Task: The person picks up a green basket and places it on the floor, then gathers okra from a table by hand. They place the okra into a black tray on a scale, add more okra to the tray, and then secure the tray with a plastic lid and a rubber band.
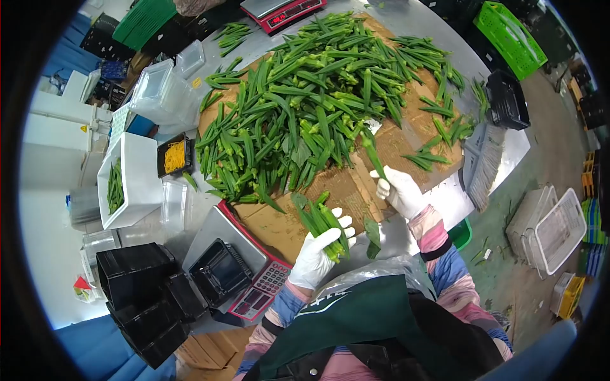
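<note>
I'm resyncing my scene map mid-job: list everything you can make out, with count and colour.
Okra pile: too many to count, green, mid-table
Cardboard: overlapping pieces, brown, under pile
Table: one, silver-grey, centre
Scales: two, red and silver; one near left, one far side
Black tray: one, on near scale
Black containers: several, lower left
White bin: one, left, okra inside
Rubber bands: uncounted, yellow, black tub, left
Clear containers: several, upper left
Brush: one, grey, right
Bright green crate: one, upper right
Pale crates: at least two, right floor
Left hand: one, white-gloved, holding okra bunch
Right hand: one, white-gloved, holding okra pod
</note>
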Action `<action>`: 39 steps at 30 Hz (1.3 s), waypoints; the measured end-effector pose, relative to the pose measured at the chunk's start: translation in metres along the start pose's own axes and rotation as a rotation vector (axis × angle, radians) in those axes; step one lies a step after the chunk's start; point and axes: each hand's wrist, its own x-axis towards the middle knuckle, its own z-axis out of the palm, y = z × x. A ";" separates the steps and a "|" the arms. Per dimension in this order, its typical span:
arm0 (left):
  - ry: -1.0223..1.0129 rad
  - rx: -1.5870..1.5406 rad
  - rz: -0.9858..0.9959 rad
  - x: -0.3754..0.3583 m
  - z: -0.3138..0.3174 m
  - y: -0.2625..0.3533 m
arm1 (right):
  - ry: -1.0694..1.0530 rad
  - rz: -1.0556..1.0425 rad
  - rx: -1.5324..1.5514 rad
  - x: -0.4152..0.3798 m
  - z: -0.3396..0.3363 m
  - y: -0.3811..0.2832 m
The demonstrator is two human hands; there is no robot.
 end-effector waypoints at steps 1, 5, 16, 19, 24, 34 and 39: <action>0.004 0.001 0.014 0.002 0.002 -0.001 | 0.022 0.011 -0.122 -0.008 0.007 -0.001; -0.103 -0.067 0.138 0.014 0.009 -0.007 | -0.142 -0.021 -0.630 -0.032 0.048 0.018; 0.114 0.019 0.122 0.010 -0.008 0.004 | 0.750 -0.598 -0.875 0.163 0.006 -0.042; 0.126 0.007 0.114 0.012 -0.012 0.002 | 0.862 -0.477 -1.089 0.189 0.003 -0.049; 0.120 -0.019 0.111 0.012 -0.018 0.002 | 0.435 -0.440 -0.521 0.194 -0.034 -0.046; 0.066 -0.005 0.078 0.015 -0.007 0.002 | -0.144 -0.299 0.050 0.050 -0.001 -0.074; 0.011 -0.078 0.127 0.020 0.009 0.000 | -0.232 -0.203 -0.599 -0.002 0.052 -0.030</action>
